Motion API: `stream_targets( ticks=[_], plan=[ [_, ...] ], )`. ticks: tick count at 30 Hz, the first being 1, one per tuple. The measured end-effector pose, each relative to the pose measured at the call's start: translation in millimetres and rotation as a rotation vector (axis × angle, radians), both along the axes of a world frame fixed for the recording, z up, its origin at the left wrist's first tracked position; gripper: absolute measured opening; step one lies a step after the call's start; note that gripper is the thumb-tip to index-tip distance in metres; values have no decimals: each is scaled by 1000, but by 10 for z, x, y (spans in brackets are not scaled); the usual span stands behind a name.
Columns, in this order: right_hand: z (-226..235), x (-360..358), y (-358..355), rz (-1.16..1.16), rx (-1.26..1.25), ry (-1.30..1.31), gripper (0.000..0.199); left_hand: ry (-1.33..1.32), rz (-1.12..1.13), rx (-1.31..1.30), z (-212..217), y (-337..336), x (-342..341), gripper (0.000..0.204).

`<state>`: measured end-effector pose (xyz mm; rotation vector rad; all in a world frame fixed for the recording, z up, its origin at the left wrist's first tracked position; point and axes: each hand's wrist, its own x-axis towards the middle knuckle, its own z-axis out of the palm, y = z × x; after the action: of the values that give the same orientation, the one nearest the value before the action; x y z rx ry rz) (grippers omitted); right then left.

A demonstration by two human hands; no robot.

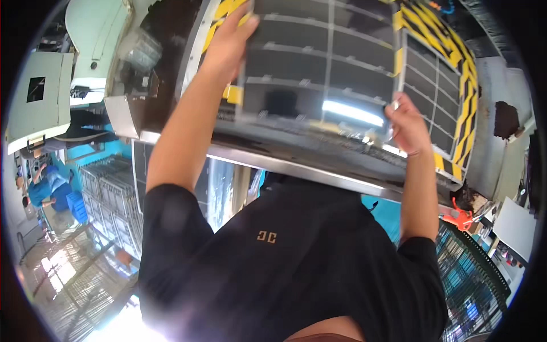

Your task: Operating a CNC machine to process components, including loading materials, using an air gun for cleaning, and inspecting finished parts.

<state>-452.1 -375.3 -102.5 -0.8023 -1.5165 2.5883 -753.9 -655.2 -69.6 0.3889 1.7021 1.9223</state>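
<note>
A large dark glossy panel [319,62] with a pale grid of lines lies tilted over a metal bench. My left hand [228,40] grips the panel's left edge near its far corner, fingers curled over the top. At the panel's near right corner, my right hand [407,122] is closed on the edge. Both forearms reach out from my black shirt, which fills the lower middle of the view. A bright light reflects off the panel's near part.
The metal bench [319,171] has yellow and black hazard stripes [464,74] along its edges, and a second gridded panel [433,85] lies at the right. Grey crates [108,188] are stacked at the left near a person in blue [48,188]. Wire racks [473,268] stand lower right.
</note>
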Motion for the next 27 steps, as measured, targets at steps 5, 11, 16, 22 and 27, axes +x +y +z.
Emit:
stream_targets(
  ticks=[5, 11, 16, 22, 27],
  plan=[
    [-72, -322, -143, -157, -18, -154, 26, 246, -447, -303, -248, -245, -543, 88],
    [-582, -424, -144, -111, -9, -229, 23, 1261, -821, -977, -695, -608, -587, 70],
    [-605, -485, -187, -152, 121, -313, 26, 1307, -852, -1033, -734, -621, -561, 70],
    [-588, -533, -244, -179, 171, -328, 28, 1279, -871, -1072, -772, -604, -573, 70],
    [-596, -518, -246, -178, 197, -333, 28, 1253, -876, -1096, -738, -572, -560, 71]
  ],
)
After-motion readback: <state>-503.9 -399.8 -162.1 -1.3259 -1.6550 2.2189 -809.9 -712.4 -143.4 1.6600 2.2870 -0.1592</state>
